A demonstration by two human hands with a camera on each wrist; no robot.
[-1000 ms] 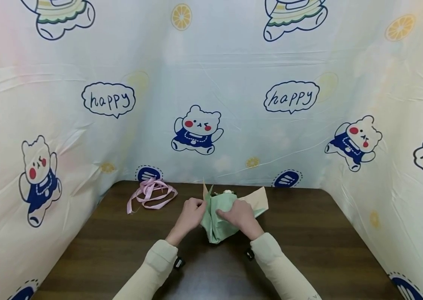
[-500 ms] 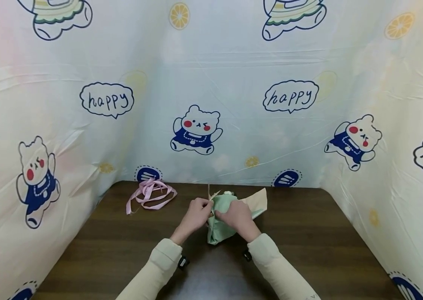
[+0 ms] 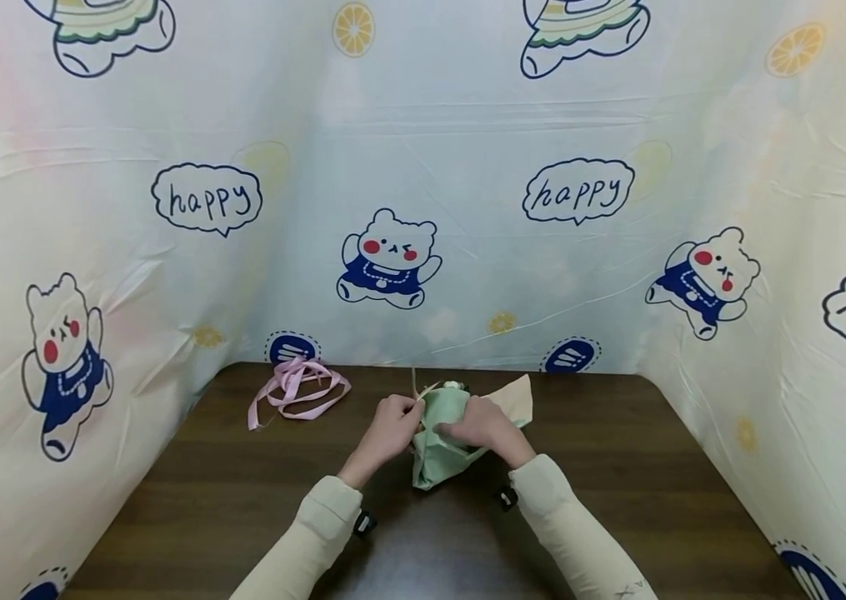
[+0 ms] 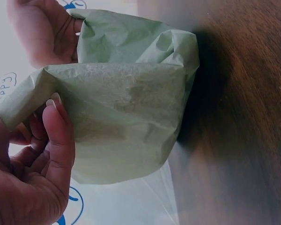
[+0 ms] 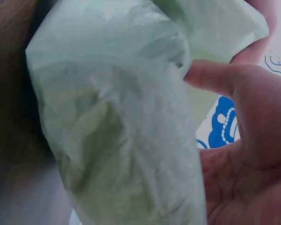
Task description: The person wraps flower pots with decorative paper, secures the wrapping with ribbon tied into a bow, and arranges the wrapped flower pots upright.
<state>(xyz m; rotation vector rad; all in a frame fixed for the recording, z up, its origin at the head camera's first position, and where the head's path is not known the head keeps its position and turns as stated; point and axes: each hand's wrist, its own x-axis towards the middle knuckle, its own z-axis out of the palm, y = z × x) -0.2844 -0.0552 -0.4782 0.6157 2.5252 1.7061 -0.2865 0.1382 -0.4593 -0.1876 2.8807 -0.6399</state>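
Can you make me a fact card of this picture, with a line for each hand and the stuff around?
Left hand: pinching the paper's left side
Right hand: holding the paper's right side, thumb in front
Green wrapping paper: crinkly and folded, pale peach corner sticking out
Peeking out on top: small whitish thing, too small to name
Pink ribbon: loose loops, left of the paper
Table: dark brown, wood-look
Backdrop: bears, orange slices, "happy" bubbles

Green paper [image 3: 443, 410] partly hides a whitish thing [image 3: 454, 385] too small to identify.
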